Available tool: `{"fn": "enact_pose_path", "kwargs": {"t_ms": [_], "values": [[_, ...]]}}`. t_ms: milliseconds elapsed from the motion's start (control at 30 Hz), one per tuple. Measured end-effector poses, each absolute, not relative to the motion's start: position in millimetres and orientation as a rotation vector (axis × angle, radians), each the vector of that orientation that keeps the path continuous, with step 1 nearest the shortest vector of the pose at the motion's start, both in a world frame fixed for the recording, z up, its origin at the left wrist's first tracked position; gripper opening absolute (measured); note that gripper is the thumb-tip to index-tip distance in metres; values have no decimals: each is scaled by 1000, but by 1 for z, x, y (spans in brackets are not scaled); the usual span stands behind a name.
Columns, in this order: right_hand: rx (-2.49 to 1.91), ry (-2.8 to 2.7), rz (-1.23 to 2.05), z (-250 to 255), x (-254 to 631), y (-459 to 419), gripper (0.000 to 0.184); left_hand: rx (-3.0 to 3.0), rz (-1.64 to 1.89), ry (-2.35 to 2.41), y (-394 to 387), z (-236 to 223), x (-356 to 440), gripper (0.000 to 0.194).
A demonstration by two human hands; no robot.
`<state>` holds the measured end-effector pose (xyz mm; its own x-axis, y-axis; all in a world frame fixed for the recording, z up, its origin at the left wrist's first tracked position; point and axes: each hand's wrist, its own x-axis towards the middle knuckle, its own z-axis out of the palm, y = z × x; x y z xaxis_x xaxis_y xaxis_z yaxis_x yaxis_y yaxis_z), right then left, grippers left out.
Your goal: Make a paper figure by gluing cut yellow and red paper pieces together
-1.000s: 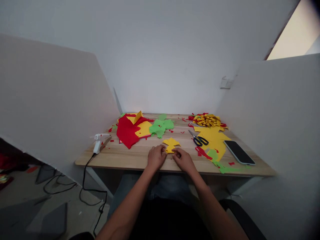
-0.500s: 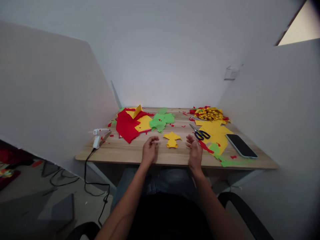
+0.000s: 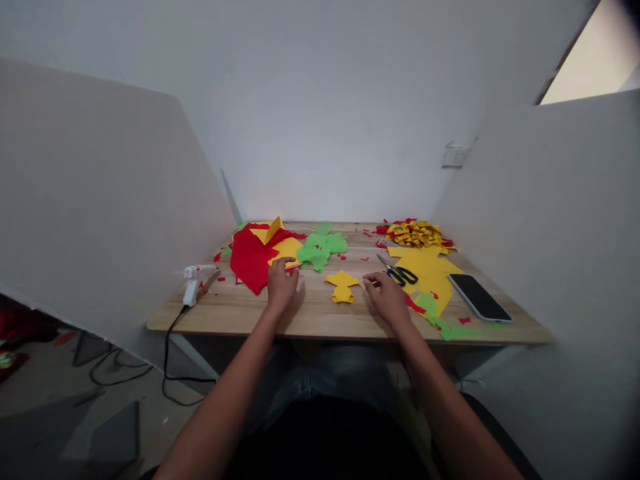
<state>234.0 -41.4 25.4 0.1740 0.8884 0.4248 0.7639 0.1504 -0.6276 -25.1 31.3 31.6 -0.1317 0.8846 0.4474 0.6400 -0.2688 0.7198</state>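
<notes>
A small yellow cut-out (image 3: 343, 287), felt or paper, lies flat near the middle of the desk. Just to its right is my right hand (image 3: 386, 297), fingers stretched toward its pointed right end; I cannot tell whether they touch it. My left hand (image 3: 283, 287) hovers at the edge of the red sheet (image 3: 253, 260) and the yellow sheet (image 3: 287, 249), its fingers curved and apart, holding nothing. Green cut pieces (image 3: 323, 247) lie beyond the cut-out. Behind my right hand rest dark-handled scissors (image 3: 400, 273), partly over a large yellow sheet (image 3: 425, 265).
A white glue gun (image 3: 193, 283) stands at the desk's left edge, its black cord hanging down. A phone (image 3: 480, 297) lies at the right. A heap of ruffled yellow pieces (image 3: 417, 234) sits at the back right. Red and green scraps are scattered about; white partitions flank the desk.
My left hand has moved left and forward, toward the red and yellow sheets. The right hand has turned inward, its fingertips nearer the yellow cut-out. The view has shifted slightly.
</notes>
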Motion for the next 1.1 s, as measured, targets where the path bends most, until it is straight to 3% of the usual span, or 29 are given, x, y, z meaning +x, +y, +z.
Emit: {"fn": "enact_pose_path", "kwargs": {"t_ms": [300,533,700,867,1100], "values": [[-2207,-1458,-150,-9,298,-18,36,2007,886,2169,75,5,-78,54],[-2311,-1475,-222,-13,303,-7,43,2059,711,2216,65,0,-124,42],[-2370,-1486,-110,-6,311,4,44,2168,662,2219,56,5,-126,52],[-2381,-1446,18,2,319,9,40,2239,710,2256,45,5,-120,29],[-2244,-1292,302,25,329,4,43,2284,1033,2166,14,39,-102,31]]}}
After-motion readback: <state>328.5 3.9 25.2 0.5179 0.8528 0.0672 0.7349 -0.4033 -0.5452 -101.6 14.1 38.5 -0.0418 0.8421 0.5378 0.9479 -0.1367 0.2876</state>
